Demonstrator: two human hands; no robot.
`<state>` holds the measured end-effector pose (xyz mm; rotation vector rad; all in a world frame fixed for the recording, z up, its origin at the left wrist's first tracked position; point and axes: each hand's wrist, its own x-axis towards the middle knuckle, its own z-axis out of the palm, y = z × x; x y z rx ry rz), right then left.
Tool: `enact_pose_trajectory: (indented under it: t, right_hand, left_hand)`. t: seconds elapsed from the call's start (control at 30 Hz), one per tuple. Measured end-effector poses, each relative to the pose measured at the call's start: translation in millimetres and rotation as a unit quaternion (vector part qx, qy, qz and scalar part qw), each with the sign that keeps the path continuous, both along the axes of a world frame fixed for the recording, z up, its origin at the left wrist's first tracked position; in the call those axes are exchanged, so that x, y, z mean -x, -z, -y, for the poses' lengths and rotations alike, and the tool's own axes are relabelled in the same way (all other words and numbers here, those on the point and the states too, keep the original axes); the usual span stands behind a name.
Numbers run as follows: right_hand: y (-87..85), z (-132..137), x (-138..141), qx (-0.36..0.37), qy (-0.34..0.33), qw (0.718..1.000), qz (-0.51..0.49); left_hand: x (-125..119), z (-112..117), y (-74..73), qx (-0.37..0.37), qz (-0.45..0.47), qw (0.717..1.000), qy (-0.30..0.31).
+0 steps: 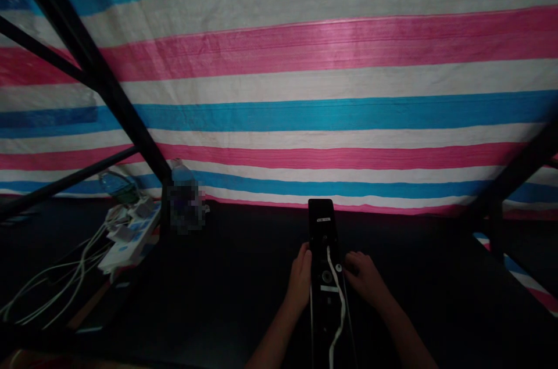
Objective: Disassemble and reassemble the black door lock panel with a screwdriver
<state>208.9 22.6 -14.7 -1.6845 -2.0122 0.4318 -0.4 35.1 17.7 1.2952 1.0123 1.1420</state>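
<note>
Dim light, one pixelated bottle [186, 201]

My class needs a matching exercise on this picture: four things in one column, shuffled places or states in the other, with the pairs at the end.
1. Striped sheet
2. Power strip
3. White cable
4. Left hand

A. Running along the face of the black device
B. On the left side of the picture
C. At the left edge of the black device
D. Hanging across the background

Pairs: 1-D, 2-B, 3-A, 4-C

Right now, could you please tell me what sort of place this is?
Possibly a makeshift, screened-off work corner: striped sheeting behind a dark surface, black bars at both sides, and a power strip.
</note>
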Motion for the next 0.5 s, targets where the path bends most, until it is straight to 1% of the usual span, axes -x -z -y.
enact_pose_trajectory:
  t: [0.17, 0.37, 0.5]
  right_hand:
    - [1.4, 0.3, 1.7, -0.003, 0.006, 1.0, 0.011]
    - [3.3, -1.2, 2.4, 0.002, 0.018, 0.999, 0.028]
    - [4.6, -2.3, 3.0, 0.0, 0.02, 0.999, 0.031]
  left_hand:
    - [-0.1, -2.7, 0.1, 0.013, -0.004, 1.0, -0.008]
    - [0.6, -7.1, 6.6, 0.034, -0.015, 0.998, -0.041]
    - [0.2, -8.7, 7.4, 0.034, -0.014, 0.998, -0.043]
